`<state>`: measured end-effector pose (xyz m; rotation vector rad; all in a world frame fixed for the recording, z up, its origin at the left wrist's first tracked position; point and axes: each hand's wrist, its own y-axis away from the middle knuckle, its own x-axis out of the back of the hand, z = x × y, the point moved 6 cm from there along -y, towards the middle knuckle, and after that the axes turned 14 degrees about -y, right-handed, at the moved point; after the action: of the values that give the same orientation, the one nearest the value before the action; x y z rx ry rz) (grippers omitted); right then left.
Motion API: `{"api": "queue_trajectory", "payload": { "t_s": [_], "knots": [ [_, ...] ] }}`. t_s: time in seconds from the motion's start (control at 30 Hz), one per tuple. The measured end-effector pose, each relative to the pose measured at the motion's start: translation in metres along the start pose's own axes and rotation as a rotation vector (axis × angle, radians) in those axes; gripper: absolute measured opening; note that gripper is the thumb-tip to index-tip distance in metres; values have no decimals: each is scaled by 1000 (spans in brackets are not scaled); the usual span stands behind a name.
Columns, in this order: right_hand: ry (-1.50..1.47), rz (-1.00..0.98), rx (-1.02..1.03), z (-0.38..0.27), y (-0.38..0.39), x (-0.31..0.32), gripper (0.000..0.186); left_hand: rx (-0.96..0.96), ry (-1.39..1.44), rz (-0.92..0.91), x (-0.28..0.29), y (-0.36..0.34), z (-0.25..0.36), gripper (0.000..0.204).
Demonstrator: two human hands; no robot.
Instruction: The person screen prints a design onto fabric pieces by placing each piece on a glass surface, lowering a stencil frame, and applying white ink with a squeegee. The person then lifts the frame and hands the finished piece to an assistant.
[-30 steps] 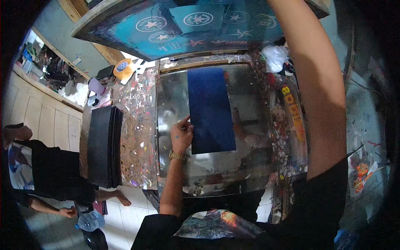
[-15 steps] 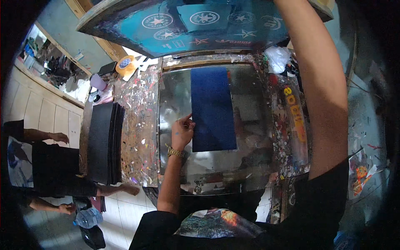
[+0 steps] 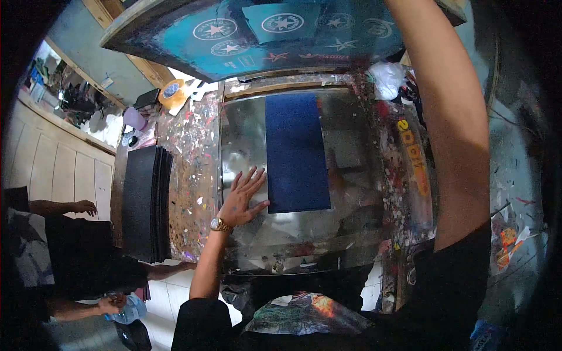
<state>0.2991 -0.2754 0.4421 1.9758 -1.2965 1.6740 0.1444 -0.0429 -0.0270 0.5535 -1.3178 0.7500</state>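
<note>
A long dark blue rectangular sheet (image 3: 296,153) lies flat on the glossy dark glass-like panel (image 3: 357,234) in front of me. My left hand (image 3: 243,198), with a gold watch at the wrist, is spread open over the panel, its thumb tip by the sheet's lower left edge. Above the far side, a screen-printing frame (image 3: 293,41) with turquoise mesh and pale star designs stands tilted up. My right arm (image 3: 453,117) reaches up to the frame's right side; the hand itself is cut off by the top of the picture.
A stack of black sheets (image 3: 139,202) lies on the paint-spattered table (image 3: 190,175) at left, near a tape roll (image 3: 171,90) and a lilac cup (image 3: 134,118). A clear plastic bag (image 3: 386,81) sits at far right. Another person's hand (image 3: 111,304) is at a water bottle (image 3: 130,310).
My left hand has gone from a pinch at the sheet's left edge to spread fingers, a little lower and left. The other person's lower hand has moved onto the bottle.
</note>
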Motion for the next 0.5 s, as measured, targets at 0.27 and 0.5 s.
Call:
{"api": "queue_trajectory", "payload": {
  "t_s": [0.27, 0.5],
  "knots": [
    [60, 98, -49, 6, -6, -1, 106, -66, -192, -10, -4, 5, 6, 83],
    [51, 73, -49, 10, -9, 0, 105, -101, -149, -57, -1, 4, 5, 83]
  ]
}}
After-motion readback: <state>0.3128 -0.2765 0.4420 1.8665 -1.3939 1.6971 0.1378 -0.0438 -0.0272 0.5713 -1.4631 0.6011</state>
